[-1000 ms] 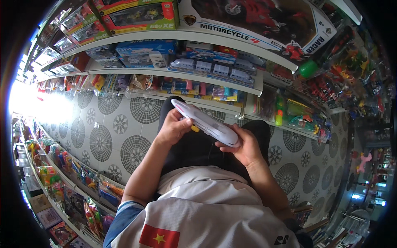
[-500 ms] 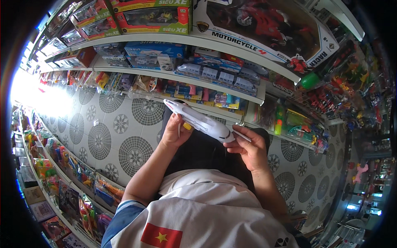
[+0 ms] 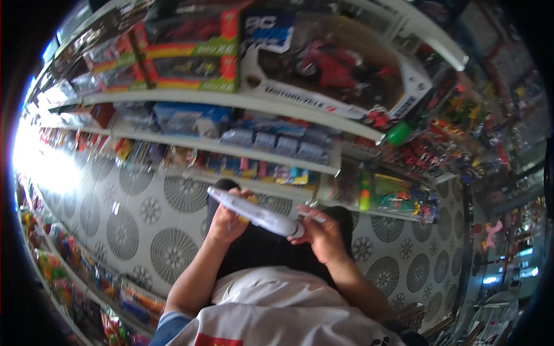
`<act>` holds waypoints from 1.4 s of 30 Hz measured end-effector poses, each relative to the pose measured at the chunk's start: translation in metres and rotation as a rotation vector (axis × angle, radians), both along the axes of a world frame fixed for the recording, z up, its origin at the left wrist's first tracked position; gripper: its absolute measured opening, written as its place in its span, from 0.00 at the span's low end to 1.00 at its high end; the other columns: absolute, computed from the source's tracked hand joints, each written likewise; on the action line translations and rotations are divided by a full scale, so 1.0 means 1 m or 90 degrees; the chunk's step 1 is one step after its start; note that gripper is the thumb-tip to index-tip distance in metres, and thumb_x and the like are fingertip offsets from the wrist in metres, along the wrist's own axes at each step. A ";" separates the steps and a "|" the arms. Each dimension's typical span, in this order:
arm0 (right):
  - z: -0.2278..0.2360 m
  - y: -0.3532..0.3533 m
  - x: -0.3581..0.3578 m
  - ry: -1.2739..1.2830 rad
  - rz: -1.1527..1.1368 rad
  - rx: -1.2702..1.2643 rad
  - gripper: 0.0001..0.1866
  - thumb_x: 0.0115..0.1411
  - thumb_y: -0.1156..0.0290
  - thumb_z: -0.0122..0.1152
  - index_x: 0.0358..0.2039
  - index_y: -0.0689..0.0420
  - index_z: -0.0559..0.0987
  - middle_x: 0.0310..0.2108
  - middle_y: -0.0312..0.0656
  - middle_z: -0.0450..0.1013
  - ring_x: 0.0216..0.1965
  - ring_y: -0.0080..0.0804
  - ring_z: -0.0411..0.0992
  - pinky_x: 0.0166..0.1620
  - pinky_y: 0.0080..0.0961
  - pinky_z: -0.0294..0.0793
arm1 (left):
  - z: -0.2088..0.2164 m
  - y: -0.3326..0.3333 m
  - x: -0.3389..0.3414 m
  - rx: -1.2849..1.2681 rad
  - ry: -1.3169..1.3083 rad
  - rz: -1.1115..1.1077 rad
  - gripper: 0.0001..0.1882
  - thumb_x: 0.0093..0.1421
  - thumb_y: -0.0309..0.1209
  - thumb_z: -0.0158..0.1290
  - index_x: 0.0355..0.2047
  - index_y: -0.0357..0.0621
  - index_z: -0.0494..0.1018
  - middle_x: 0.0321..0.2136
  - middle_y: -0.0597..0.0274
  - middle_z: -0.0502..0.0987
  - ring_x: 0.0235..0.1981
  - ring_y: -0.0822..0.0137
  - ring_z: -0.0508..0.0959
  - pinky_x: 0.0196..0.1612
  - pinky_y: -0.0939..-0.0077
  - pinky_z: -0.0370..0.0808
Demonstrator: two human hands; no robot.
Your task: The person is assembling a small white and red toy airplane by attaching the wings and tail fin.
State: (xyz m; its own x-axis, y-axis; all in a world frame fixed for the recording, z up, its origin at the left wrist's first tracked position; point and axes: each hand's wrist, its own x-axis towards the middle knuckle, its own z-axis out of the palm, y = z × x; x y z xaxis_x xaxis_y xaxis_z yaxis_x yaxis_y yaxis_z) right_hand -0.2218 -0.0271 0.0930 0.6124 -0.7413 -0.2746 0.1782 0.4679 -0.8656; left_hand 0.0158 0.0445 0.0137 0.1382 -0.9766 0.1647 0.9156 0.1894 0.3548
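Fingers of both hands wrapped on the long white plastic-wrapped toy (image 3: 254,213): left hand (image 3: 226,222) grips its upper end, right hand (image 3: 323,236) pinches the lower end. Versus a second ago, package raised toward the shelf edge (image 3: 271,154); looks like it's being inspected. Beyond: blister packs (image 3: 277,141), boxed red motorcycle toy (image 3: 334,69) up top.

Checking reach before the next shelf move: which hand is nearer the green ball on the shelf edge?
Right. The right hand grips the white toy's end, below the green ball. The left hand holds its other end, farther left.
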 end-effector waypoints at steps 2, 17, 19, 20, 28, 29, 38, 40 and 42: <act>-0.003 0.001 0.003 0.016 0.005 -0.043 0.19 0.68 0.66 0.53 0.56 0.60 0.72 0.36 0.47 0.78 0.31 0.35 0.80 0.33 0.25 0.83 | -0.003 0.003 -0.003 0.014 0.031 -0.001 0.30 0.48 0.35 0.70 0.48 0.46 0.68 0.52 0.57 0.71 0.50 0.59 0.75 0.56 0.61 0.70; -0.019 -0.003 -0.005 0.024 0.066 -0.018 0.32 0.60 0.69 0.65 0.60 0.67 0.64 0.49 0.52 0.73 0.42 0.42 0.78 0.43 0.31 0.82 | 0.020 -0.017 -0.017 0.073 -0.123 0.004 0.23 0.52 0.37 0.67 0.44 0.43 0.72 0.33 0.61 0.75 0.24 0.74 0.71 0.27 0.82 0.69; -0.017 0.001 -0.006 0.002 0.037 0.016 0.32 0.60 0.67 0.65 0.60 0.68 0.65 0.47 0.54 0.74 0.40 0.45 0.79 0.42 0.32 0.82 | 0.018 -0.013 -0.013 0.051 -0.044 -0.026 0.27 0.54 0.33 0.66 0.51 0.42 0.67 0.34 0.63 0.72 0.24 0.77 0.69 0.26 0.84 0.68; -0.016 0.001 -0.008 -0.014 0.021 0.023 0.32 0.60 0.66 0.65 0.59 0.68 0.65 0.46 0.54 0.74 0.39 0.45 0.79 0.41 0.33 0.83 | 0.018 -0.010 -0.009 0.038 -0.008 -0.052 0.29 0.54 0.31 0.65 0.54 0.43 0.65 0.34 0.63 0.70 0.23 0.78 0.68 0.27 0.85 0.69; -0.008 -0.003 -0.015 -0.086 -0.056 0.063 0.29 0.62 0.68 0.61 0.59 0.69 0.66 0.45 0.55 0.74 0.35 0.45 0.80 0.32 0.29 0.84 | -0.013 -0.006 -0.002 0.265 0.101 0.010 0.08 0.65 0.31 0.52 0.44 0.48 0.69 0.26 0.68 0.72 0.16 0.79 0.63 0.14 0.86 0.58; -0.007 -0.004 -0.014 -0.099 -0.065 0.072 0.28 0.62 0.68 0.61 0.59 0.69 0.66 0.45 0.55 0.74 0.34 0.44 0.80 0.32 0.29 0.84 | -0.015 -0.001 -0.003 0.322 0.081 -0.017 0.05 0.66 0.32 0.51 0.40 0.49 0.70 0.21 0.70 0.70 0.14 0.79 0.62 0.13 0.85 0.58; -0.002 -0.027 -0.008 -0.054 -0.150 -0.005 0.27 0.63 0.64 0.59 0.55 0.70 0.68 0.40 0.54 0.76 0.27 0.39 0.79 0.25 0.23 0.82 | 0.033 -0.041 -0.003 0.108 0.249 0.033 0.34 0.65 0.58 0.42 0.53 0.38 0.68 0.34 0.52 0.75 0.32 0.61 0.74 0.36 0.71 0.73; -0.004 -0.030 -0.012 -0.051 -0.131 0.002 0.27 0.62 0.64 0.59 0.55 0.71 0.68 0.39 0.53 0.76 0.27 0.38 0.79 0.25 0.22 0.82 | 0.039 -0.040 -0.006 0.105 0.300 0.058 0.37 0.65 0.59 0.43 0.57 0.37 0.65 0.42 0.46 0.75 0.41 0.56 0.75 0.46 0.66 0.73; -0.009 -0.026 -0.013 -0.050 -0.125 0.015 0.27 0.62 0.64 0.59 0.55 0.71 0.68 0.39 0.53 0.77 0.27 0.38 0.79 0.26 0.22 0.82 | 0.034 -0.034 -0.008 0.051 0.299 0.033 0.39 0.63 0.59 0.45 0.59 0.37 0.62 0.48 0.42 0.73 0.48 0.51 0.74 0.54 0.61 0.72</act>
